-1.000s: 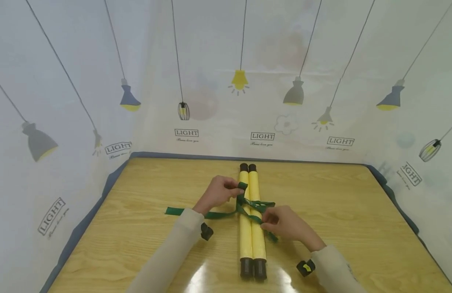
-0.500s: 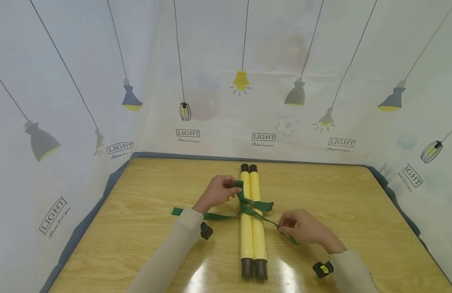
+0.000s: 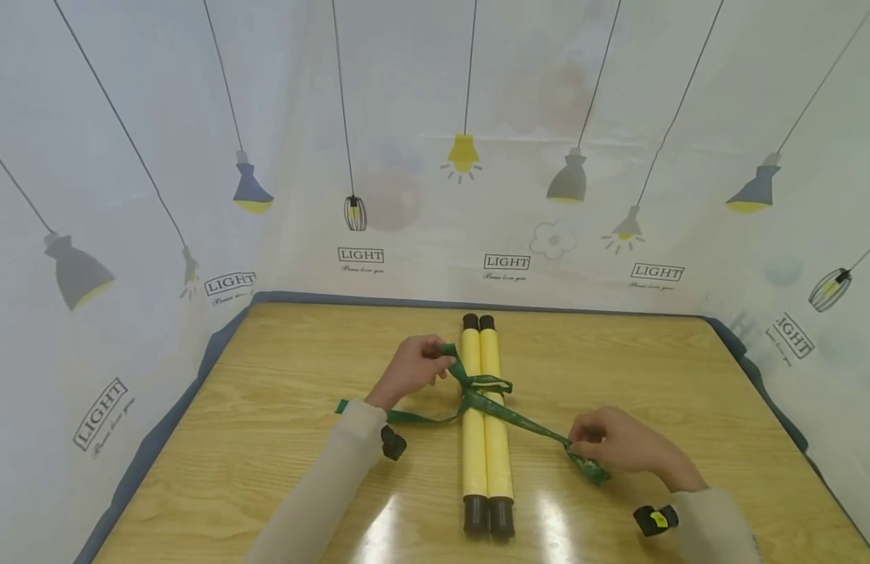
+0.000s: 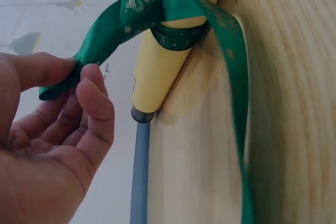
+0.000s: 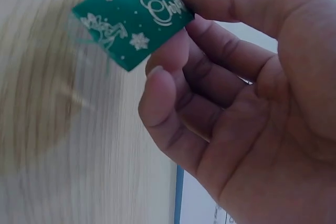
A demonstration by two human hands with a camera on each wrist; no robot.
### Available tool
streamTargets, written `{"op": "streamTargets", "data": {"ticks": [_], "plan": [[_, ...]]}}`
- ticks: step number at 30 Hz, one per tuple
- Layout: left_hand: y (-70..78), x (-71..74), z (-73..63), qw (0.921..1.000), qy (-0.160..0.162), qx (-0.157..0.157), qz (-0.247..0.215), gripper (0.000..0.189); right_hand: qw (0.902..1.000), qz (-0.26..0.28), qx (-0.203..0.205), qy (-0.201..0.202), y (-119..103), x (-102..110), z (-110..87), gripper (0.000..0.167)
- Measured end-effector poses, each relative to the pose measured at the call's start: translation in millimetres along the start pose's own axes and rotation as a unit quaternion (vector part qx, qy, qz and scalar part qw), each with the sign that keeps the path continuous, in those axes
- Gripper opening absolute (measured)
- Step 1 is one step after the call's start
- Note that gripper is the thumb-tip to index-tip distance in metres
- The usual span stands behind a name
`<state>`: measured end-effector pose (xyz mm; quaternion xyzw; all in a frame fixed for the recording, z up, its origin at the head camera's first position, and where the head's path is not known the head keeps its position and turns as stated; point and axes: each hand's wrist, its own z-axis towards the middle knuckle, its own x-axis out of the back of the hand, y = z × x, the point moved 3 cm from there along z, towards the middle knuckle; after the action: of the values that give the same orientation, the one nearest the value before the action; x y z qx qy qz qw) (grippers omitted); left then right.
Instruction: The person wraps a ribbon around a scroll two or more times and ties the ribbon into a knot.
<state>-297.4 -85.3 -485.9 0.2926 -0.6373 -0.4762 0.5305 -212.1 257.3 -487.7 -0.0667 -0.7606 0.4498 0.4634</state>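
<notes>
Two yellow tubes (image 3: 487,454) with dark end caps lie side by side, pointing away from me. A green ribbon (image 3: 509,417) with pale print and snowflakes wraps round their middle, crossing itself there. Between thumb and fingers my left hand (image 3: 411,366) pinches one end, just left of the tubes; the left wrist view shows this ribbon end (image 4: 100,40) close up. Out to the right, my right hand (image 3: 621,442) pinches another stretch near its tip, and the printed tip (image 5: 131,22) sticks out past the thumb. A small loop (image 3: 497,384) lies across the tubes.
A further ribbon tail (image 3: 407,417) runs left across the wooden table (image 3: 301,352), partly behind the left forearm. Printed white sheeting (image 3: 435,219) stands along the back and sides. Black devices (image 3: 655,520) sit at both wrists.
My right hand has moved right and toward me, drawing its ribbon stretch out long. The loop over the tubes has shrunk. My left hand has shifted slightly left with its end.
</notes>
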Motion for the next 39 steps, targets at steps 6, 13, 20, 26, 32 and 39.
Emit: {"op": "streamTargets", "data": {"ticks": [6, 13, 20, 26, 32, 39], "plan": [[-7.8, 5.1, -2.0, 0.9994, 0.001, 0.005, -0.035, 0.008, 0.9999, 0.008, -0.003, -0.007, 8, 6, -11.1, 0.013], [-15.6, 8.8, -5.3, 0.9985, 0.008, 0.017, -0.05, 0.01, 0.9996, 0.018, 0.003, -0.022, 13, 10, -20.8, 0.012], [-22.5, 10.0, -7.6, 0.9969, 0.026, 0.03, -0.068, 0.011, 0.9977, 0.039, 0.002, -0.056, 28, 14, -31.6, 0.013], [-30.6, 9.1, -9.7, 0.996, 0.03, 0.047, -0.07, 0.011, 0.9971, 0.044, -0.004, -0.062, 38, 14, -38.1, 0.013], [-29.2, 4.7, -13.3, 0.9942, 0.024, 0.079, -0.068, 0.018, 0.9981, 0.032, -0.019, -0.048, 36, 11, -34.3, 0.013], [-17.9, 12.8, -19.5, 0.9949, 0.065, 0.074, -0.025, 0.044, 0.9989, -0.021, -0.037, 0.022, 19, 20, -27.1, 0.023]]}}
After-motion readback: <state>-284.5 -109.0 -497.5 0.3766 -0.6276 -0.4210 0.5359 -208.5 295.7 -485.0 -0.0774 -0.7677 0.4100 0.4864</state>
